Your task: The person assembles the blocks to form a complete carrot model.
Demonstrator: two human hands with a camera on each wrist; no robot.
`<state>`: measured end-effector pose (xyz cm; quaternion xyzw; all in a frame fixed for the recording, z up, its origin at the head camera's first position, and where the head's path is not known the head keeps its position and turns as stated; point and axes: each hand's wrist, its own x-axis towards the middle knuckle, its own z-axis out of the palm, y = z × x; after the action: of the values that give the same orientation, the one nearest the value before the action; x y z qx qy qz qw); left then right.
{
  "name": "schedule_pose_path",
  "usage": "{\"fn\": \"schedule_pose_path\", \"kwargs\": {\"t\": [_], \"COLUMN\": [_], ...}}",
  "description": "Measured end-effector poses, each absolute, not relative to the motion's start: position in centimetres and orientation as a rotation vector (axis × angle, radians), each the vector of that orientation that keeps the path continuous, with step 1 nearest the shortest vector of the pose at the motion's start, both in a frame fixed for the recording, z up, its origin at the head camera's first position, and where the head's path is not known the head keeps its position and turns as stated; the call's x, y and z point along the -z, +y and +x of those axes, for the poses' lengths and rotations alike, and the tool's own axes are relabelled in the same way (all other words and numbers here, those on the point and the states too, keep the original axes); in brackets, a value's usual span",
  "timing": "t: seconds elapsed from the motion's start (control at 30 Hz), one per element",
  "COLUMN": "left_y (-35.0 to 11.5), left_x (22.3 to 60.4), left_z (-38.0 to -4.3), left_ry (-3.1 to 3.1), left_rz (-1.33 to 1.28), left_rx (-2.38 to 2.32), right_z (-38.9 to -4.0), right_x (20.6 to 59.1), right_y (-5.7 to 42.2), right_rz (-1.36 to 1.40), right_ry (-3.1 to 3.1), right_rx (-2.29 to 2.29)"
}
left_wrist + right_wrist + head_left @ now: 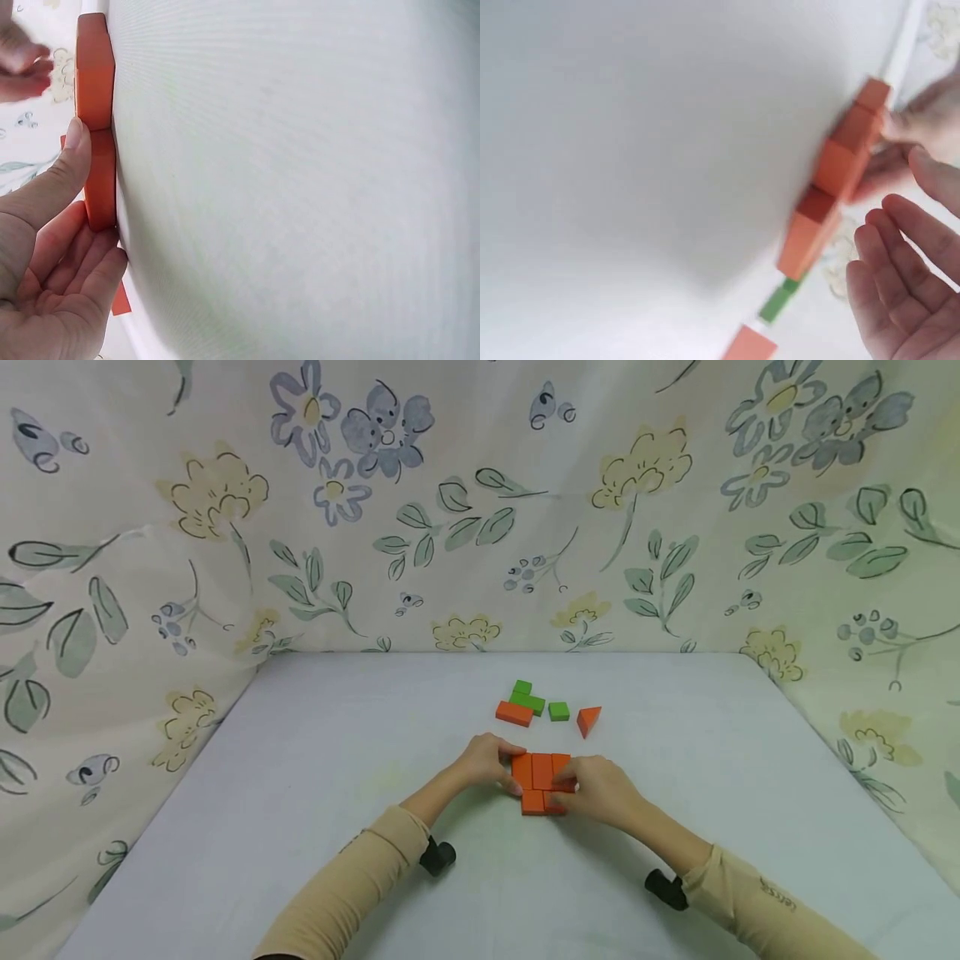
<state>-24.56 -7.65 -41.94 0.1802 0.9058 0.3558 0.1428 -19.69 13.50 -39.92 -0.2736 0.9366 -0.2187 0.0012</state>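
Observation:
Several orange wooden blocks (542,771) lie side by side on the white table, in a longer far row and a shorter near row. My left hand (486,763) is at their left side, fingers at the far corner and thumb at the near one. In the left wrist view it grips an orange block (103,180) between thumb and fingers, beside another orange block (96,82). My right hand (602,789) overlaps the right end of the group in the head view. The right wrist view shows its fingers (896,262) loosely bent, apart from the blocks and holding nothing.
Beyond the group lie a loose orange block (514,713), green blocks (528,702), a separate green block (558,712) and an orange triangular block (588,720). A flower-printed cloth (465,527) hangs behind the table (337,735) and along both sides.

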Motion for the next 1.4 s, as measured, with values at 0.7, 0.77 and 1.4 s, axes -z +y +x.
{"fn": "schedule_pose_path", "kwargs": {"t": [0.7,0.77,1.4], "left_y": [-7.8,-7.7,-7.8], "left_x": [42.1,42.2,42.2], "left_z": [-24.8,-24.8,-24.8], "left_ry": [2.591,2.593,2.591], "left_rz": [0.562,0.557,0.55], "left_rx": [-1.052,-1.045,-1.073], "right_z": [-30.2,-30.6,-30.7], "right_x": [39.8,40.1,40.8], "right_y": [9.4,9.2,9.0], "right_rz": [-0.535,-0.571,-0.642], "right_ry": [2.837,2.847,2.891], "right_rx": [0.912,0.85,0.668]}}
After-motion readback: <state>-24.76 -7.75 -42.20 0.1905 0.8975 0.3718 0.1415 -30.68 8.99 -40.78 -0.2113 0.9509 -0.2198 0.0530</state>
